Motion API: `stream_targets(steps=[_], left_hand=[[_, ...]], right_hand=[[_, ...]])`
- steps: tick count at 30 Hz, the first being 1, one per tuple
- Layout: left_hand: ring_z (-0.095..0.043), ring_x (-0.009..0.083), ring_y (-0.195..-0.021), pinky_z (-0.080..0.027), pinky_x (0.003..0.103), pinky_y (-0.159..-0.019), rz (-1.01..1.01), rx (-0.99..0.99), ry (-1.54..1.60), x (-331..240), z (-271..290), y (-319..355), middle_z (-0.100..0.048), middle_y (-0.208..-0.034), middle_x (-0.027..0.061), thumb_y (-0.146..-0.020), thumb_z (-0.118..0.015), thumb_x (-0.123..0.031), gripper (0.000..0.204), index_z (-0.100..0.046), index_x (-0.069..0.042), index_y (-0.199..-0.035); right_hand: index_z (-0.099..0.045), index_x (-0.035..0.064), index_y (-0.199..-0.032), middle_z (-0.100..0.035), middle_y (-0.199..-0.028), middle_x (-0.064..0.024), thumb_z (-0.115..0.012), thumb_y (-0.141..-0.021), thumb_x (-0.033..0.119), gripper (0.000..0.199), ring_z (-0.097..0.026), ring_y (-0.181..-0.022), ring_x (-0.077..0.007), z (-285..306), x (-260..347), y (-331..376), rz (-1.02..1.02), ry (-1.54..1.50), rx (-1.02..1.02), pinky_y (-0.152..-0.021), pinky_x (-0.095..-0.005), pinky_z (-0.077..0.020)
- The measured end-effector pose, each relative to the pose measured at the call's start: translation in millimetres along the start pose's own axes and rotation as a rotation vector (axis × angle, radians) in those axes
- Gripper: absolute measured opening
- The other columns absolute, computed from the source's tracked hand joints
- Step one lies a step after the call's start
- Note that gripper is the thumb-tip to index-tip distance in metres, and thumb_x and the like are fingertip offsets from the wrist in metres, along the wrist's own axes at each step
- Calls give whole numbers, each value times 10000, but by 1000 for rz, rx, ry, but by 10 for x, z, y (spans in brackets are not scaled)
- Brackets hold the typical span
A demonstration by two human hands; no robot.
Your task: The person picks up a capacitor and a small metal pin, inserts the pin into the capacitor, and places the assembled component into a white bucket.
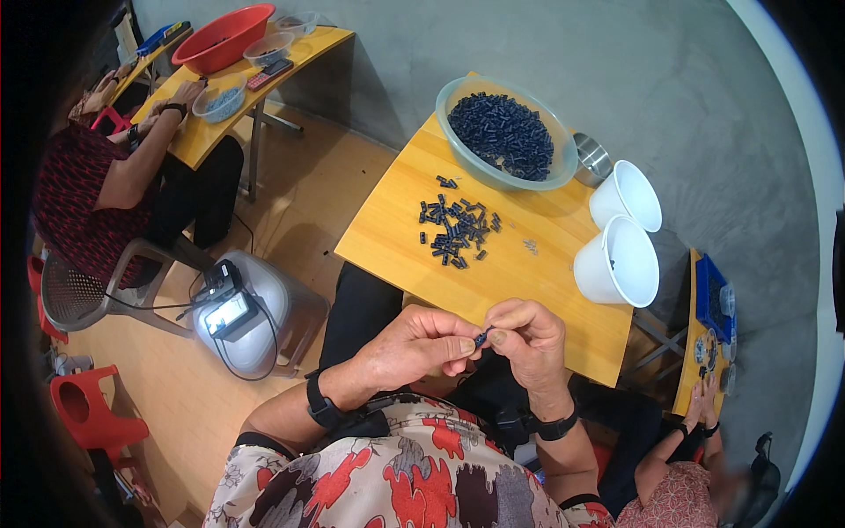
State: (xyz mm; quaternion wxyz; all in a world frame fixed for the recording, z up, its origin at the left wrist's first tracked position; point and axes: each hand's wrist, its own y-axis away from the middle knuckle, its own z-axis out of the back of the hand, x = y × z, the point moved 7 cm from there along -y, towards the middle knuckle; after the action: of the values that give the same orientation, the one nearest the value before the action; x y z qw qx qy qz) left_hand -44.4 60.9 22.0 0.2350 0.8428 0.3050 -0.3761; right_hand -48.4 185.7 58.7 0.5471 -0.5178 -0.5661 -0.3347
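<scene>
Close to my body, just off the table's near edge, my left hand (429, 345) pinches a small black plastic part (481, 338) between thumb and forefinger. My right hand (528, 341) meets it from the other side, its thumb and forefinger closed at the part's end; whether they hold a second tiny piece cannot be made out. Ahead of both hands, a loose pile of similar black parts (458, 231) is spread on the yellow wooden table (387, 231). To the pile's right lie a few tiny pale pieces (530, 246).
A large translucent bowl (449, 141) full of black parts stands at the table's far side. Beside it are a steel bowl (592, 158) and two white buckets (629, 198). Co-workers sit at tables left and lower right. A grey stool (273, 326) with wired devices stands left.
</scene>
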Motion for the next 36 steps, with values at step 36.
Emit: stream_targets(steps=[36], left_hand=[[-564, 76, -658, -484, 202, -588, -101, -73, 62, 3, 86, -27, -651, -840, 83, -890, -565, -61, 179, -630, 33, -1028]], right_hand=[[-564, 1, -886, -601, -937, -96, -615, -825, -40, 89, -566, -809, -98, 53, -29, 128, 60, 9, -232, -695, -209, -455]])
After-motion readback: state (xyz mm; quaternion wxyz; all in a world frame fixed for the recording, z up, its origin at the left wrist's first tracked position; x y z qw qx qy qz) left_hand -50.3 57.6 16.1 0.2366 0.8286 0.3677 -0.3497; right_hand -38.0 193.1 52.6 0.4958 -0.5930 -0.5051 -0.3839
